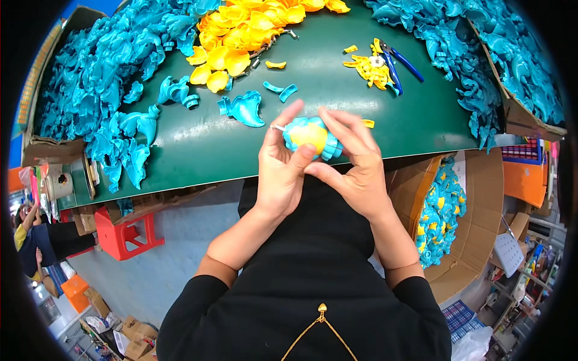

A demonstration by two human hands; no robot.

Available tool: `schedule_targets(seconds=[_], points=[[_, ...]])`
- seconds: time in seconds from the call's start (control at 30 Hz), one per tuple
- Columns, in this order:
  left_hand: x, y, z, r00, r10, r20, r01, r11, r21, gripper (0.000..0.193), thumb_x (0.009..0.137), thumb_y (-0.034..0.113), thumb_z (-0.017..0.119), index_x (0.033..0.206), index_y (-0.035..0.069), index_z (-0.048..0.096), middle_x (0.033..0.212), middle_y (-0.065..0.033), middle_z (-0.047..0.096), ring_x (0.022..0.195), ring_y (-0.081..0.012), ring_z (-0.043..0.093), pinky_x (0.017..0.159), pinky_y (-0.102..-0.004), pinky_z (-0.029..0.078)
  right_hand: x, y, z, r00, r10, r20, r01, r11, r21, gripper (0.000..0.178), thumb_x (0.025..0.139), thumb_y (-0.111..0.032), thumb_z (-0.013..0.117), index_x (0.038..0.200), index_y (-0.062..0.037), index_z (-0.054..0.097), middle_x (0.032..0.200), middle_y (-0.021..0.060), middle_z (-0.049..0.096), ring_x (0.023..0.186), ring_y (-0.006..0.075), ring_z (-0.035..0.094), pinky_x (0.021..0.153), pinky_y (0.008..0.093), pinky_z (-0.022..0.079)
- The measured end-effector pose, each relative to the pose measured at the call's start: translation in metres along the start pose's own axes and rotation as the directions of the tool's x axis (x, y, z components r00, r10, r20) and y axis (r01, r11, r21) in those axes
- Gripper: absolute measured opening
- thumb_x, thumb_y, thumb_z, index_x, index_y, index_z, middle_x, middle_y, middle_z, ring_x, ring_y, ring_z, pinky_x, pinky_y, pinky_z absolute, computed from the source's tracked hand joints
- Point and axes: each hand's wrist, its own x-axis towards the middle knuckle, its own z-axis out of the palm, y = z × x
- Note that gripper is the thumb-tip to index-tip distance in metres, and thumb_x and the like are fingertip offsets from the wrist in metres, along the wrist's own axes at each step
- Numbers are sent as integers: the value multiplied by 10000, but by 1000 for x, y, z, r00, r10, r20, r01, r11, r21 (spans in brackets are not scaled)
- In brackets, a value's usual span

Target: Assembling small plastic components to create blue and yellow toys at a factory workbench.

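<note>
Above the table's near edge, a small blue and yellow plastic toy figure [309, 133] sits between my two hands. My left hand [280, 177] grips its left side, the thumb pressed on the yellow part and the index finger pointing up past it. From the other side my right hand [361, 165] holds the blue end, fingers over the top and thumb below. A short metallic piece [278, 127] sticks out at the figure's left. Just beyond lie a curved blue shell piece [245, 109] and small blue strips [282, 91].
Blue parts heap up at far left [114, 66] and far right [445, 36]. Yellow shells [232, 57] pile at the back. Blue-handled pliers [409, 65] lie beside yellow scraps [368, 71]. A carton [475, 240] of blue-yellow figures stands lower right; a red stool [123, 234], lower left.
</note>
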Motion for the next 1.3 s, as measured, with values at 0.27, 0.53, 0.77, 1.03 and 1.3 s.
schedule_targets(seconds=[0.27, 0.53, 0.77, 1.03, 1.3], points=[[8, 20, -25, 949, -220, 225, 250, 961, -117, 861, 761, 301, 881, 1433, 27, 417, 1392, -151, 549, 1233, -260, 589, 1062, -409, 476, -8, 8, -2, 992, -21, -123, 50, 970, 240, 515, 723, 33, 842, 1197, 33, 641, 1115, 122, 618, 1049, 187, 645, 889, 320, 580], [17, 28, -40, 939, 177, 293, -304, 825, 476, 461, 607, 23, 917, 1022, -16, 721, 1089, -140, 702, 1044, -255, 686, 925, -377, 540, -13, 25, -4, 970, 206, 127, -236, 698, 676, 551, 767, 46, 782, 1278, 68, 576, 1229, 164, 612, 1161, 222, 616, 990, 369, 515], [86, 82, 27, 885, -280, 373, -83, 692, 717, 307, 820, 96, 810, 1029, 17, 599, 984, -122, 715, 940, -194, 706, 801, -334, 554, 14, 27, -46, 998, 50, 32, -56, 976, 208, 507, 757, 12, 819, 1225, -28, 628, 1302, 129, 621, 1181, 235, 619, 963, 359, 513], [365, 82, 197, 600, 103, 793, -797, 161, 582, 294, 982, 261, 625, 1100, -6, 650, 1057, -119, 695, 970, -219, 670, 887, -343, 522, -12, 120, -107, 674, 280, -683, -100, 951, 291, 500, 844, 52, 744, 1246, -36, 460, 1445, 230, 479, 1243, 256, 549, 1038, 376, 477], [652, -4, 394, 624, 123, 772, -743, -211, 635, 638, 853, 539, 665, 1222, 18, 668, 1112, -194, 720, 984, -321, 704, 891, -405, 540, -8, 138, -109, 515, 254, -819, -79, 965, 249, 512, 842, 46, 734, 1238, -52, 425, 1428, 257, 476, 1258, 304, 527, 1035, 411, 470]])
